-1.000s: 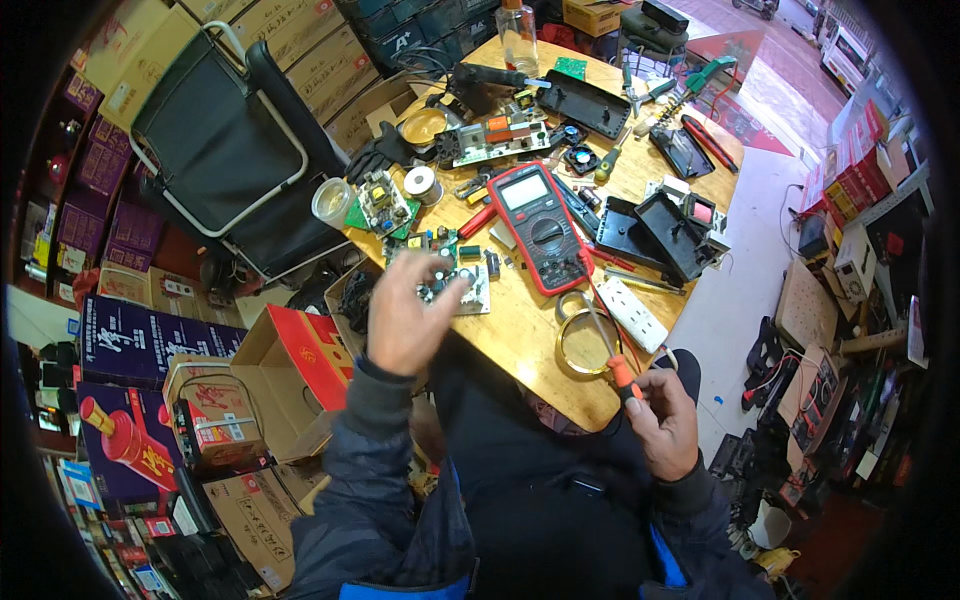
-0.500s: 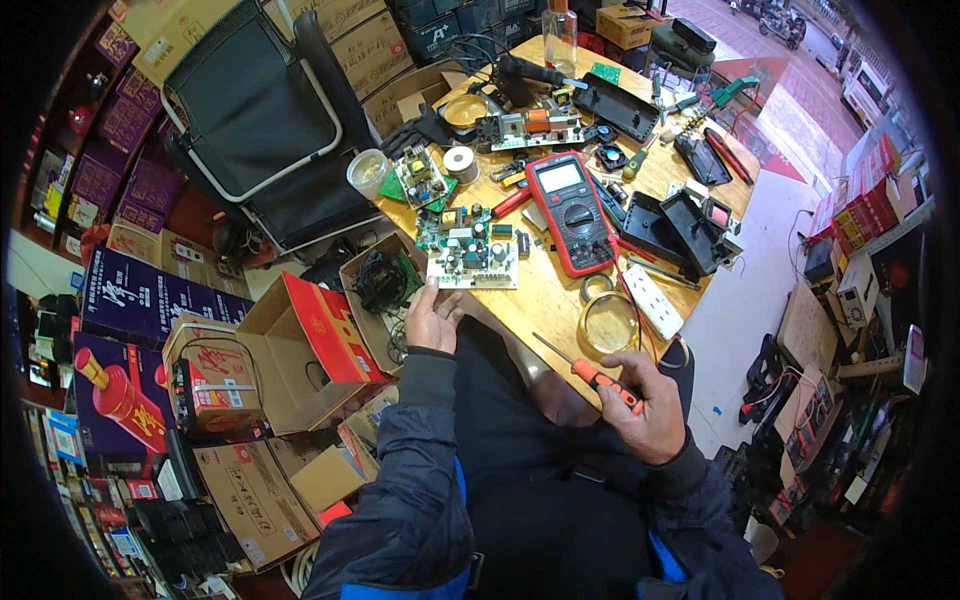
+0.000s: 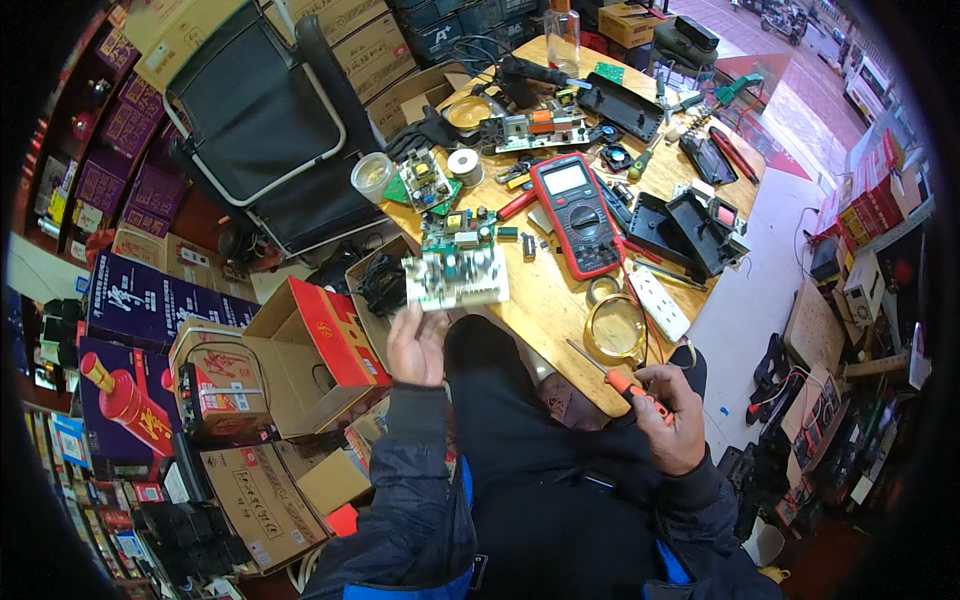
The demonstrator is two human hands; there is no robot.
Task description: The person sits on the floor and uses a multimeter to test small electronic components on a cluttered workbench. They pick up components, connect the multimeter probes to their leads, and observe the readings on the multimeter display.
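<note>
The left hand (image 3: 417,347), palm turned up, grasps the near left corner of a circuit board (image 3: 457,277) by its fingertips; the board juts past the left edge of the bench (image 3: 530,320). The right hand (image 3: 670,418) grips the orange and black handle of a screwdriver (image 3: 625,384), its shaft pointing far and left over the near corner of the bench.

Right of the board lies a red and dark multimeter (image 3: 580,220), with pale markings around its dial, too small to read here. Writing shows mostly on the left: a purple box (image 3: 145,320) bears large white characters, and nearer, another carries a picture of a red bottle with yellow characters. A brown carton (image 3: 255,510) at near left has dark printed lines, as do stacked cartons (image 3: 350,55) at far left. An open carton's red flap (image 3: 345,340) shows a gold emblem.
</note>
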